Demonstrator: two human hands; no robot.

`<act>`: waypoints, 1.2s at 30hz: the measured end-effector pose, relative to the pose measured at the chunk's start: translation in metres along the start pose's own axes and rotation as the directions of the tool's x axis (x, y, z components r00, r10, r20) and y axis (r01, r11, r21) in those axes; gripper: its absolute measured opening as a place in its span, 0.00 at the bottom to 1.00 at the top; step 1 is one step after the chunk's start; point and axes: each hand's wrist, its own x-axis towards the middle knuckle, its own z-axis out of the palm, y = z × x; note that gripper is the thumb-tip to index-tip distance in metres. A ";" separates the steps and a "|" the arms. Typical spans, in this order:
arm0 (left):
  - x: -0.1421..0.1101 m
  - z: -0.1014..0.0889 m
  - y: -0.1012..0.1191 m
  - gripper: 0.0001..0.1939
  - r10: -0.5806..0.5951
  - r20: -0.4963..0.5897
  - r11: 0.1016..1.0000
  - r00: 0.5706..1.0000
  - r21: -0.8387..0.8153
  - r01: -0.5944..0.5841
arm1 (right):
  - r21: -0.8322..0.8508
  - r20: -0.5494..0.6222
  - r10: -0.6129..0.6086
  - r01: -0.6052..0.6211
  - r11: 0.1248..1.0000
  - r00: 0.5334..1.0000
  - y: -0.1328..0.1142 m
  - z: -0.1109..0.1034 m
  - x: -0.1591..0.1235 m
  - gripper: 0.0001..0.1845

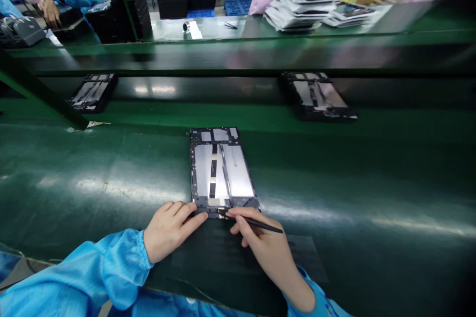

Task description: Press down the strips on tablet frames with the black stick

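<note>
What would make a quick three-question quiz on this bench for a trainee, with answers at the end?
1. Which hand holds the slim black tool?
2. True or false: the left hand touches the near end of the open device.
3. How many similar open devices lie in the row just beyond it?

Key: 1. The right hand. 2. True. 3. Two: a left device and a right device.
</note>
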 end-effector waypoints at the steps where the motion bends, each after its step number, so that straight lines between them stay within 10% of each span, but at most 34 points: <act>1: -0.001 0.000 -0.001 0.17 0.002 0.000 1.000 1.000 -0.002 -0.002 | 0.010 0.000 0.006 -0.006 1.000 1.000 -0.001 0.000 0.000 0.14; 15: -0.007 -0.001 -0.013 0.16 0.078 -0.089 0.993 0.993 -0.083 -0.086 | -0.027 0.218 -0.126 0.135 0.990 0.968 -0.004 0.016 -0.004 0.09; 19: -0.007 -0.002 -0.014 0.15 0.075 -0.124 0.994 0.989 -0.076 -0.085 | -0.032 0.326 -0.018 0.030 0.999 0.945 -0.006 0.016 -0.009 0.09; 23: -0.010 -0.005 -0.003 0.15 0.139 -0.189 0.980 0.972 -0.113 -0.163 | 0.147 0.140 -0.009 -0.011 0.989 0.990 -0.012 0.005 -0.014 0.12; 36: -0.032 -0.001 0.016 0.12 0.119 0.038 0.971 0.992 -0.212 -0.109 | 0.156 0.225 0.310 -0.349 0.924 0.924 -0.003 0.008 -0.008 0.29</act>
